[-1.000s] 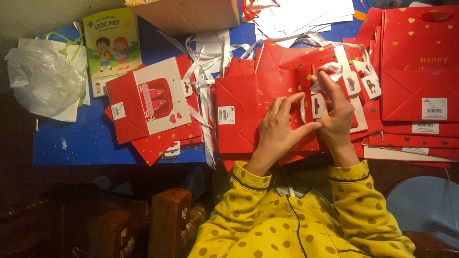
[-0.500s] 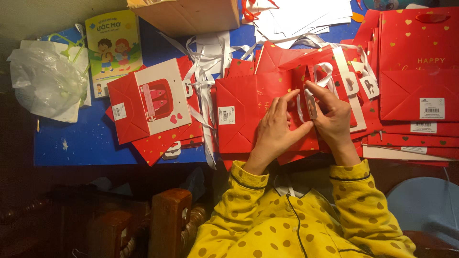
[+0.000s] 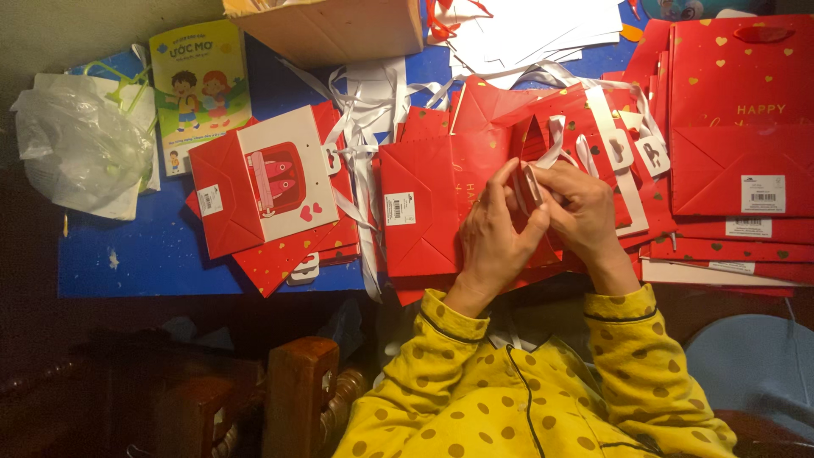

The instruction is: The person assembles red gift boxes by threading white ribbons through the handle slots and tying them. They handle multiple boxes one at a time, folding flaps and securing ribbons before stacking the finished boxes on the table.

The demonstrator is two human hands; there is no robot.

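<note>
A flat red paper gift bag [image 3: 424, 203] lies on the blue table [image 3: 153, 254] in front of me, on top of more red bags. My left hand [image 3: 496, 242] presses on the bag and pinches a small white ribbon tag [image 3: 532, 185] at its top edge. My right hand [image 3: 585, 212] grips the same tag from the right, fingers curled around it. White ribbon handles [image 3: 593, 127] trail up from the bag. Both sleeves are yellow with brown dots.
A red bag with a white card insert [image 3: 271, 182] lies to the left. A stack of red heart-print bags [image 3: 738, 136] fills the right. A cardboard box [image 3: 331, 30], white paper sheets, a children's booklet [image 3: 199, 85], a plastic bag [image 3: 80, 148] and a wooden chair [image 3: 297, 390] surround them.
Both hands have drawn closer together over the bag's top edge. The right hand slid left and down from the ribbon handles and now pinches the white tag with the left.
</note>
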